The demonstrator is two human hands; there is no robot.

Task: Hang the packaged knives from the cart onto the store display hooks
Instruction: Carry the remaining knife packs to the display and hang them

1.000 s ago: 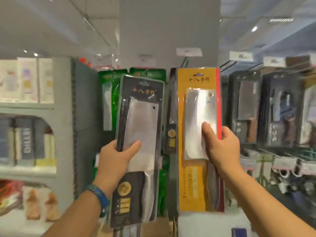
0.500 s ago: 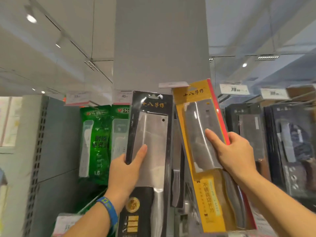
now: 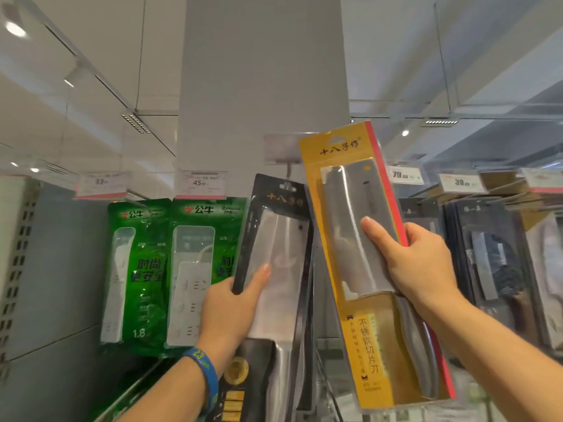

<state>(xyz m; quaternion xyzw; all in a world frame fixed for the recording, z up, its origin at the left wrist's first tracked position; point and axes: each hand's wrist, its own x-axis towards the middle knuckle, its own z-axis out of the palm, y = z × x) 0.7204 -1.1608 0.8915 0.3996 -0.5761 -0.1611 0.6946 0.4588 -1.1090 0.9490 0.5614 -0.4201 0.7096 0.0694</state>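
My left hand (image 3: 233,309) grips a black-packaged cleaver (image 3: 275,239) by its left edge, thumb laid across the clear blister. The pack is turned partly edge-on, its hang hole just below a display hook (image 3: 288,167) under a blank price tag. My right hand (image 3: 417,263) grips a yellow-packaged cleaver (image 3: 344,184) with a red side strip, thumb on the blade window. That pack tilts left at the top and stands higher, its upper edge beside the hook's tag.
A grey pillar (image 3: 262,86) rises behind the hook. Green power-strip packs (image 3: 137,269) hang at the left under price tags. More dark knife packs (image 3: 493,254) hang on hooks at the right. A perforated shelf upright (image 3: 18,254) stands far left.
Both packs have risen toward the hook as the view tilted upward. The black pack has turned more edge-on, and the yellow pack now sits higher with its top beside the tag.
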